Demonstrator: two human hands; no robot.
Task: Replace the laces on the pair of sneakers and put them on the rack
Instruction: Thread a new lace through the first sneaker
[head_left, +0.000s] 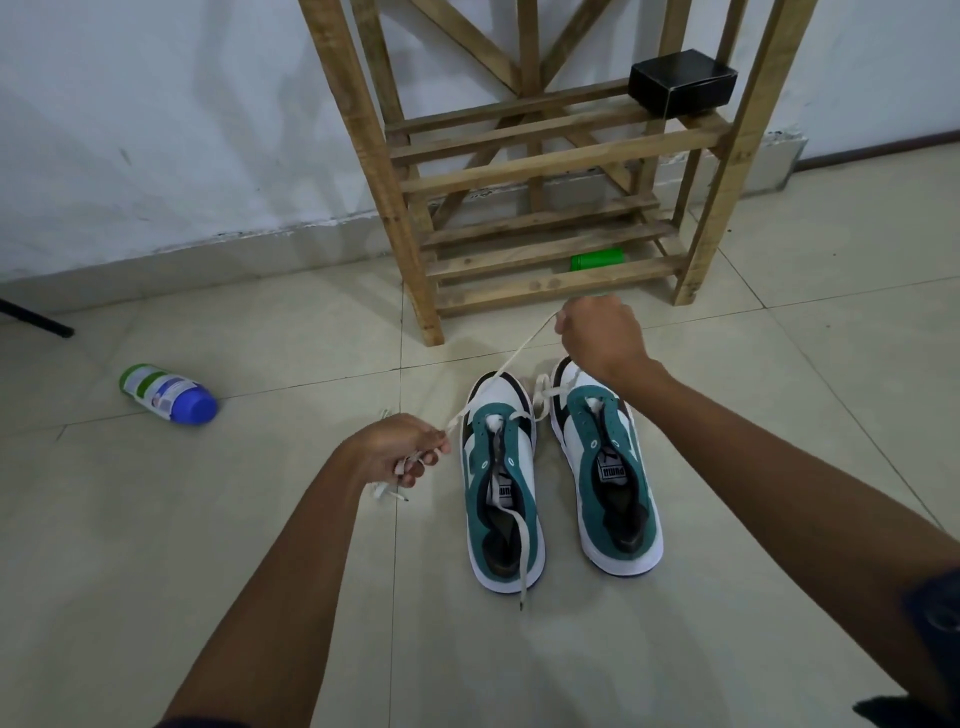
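**Lacing the left sneaker**

The rack (524, 171) stands behind; both sneakers (561, 478) sit on the floor before it; the right hand (597, 338) and left hand (400, 452) each grip the white lace (514, 358), stretched taut; next, probably threading the eyelets.

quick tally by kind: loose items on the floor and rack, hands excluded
Sneakers: 2, left sneaker, right sneaker
White laces: 2, stretched lace, lace on the right sneaker's toe
Bottles: 1, blue-capped bottle
Black boxes: 1, black box
Green containers: 1, green container
Total: 7
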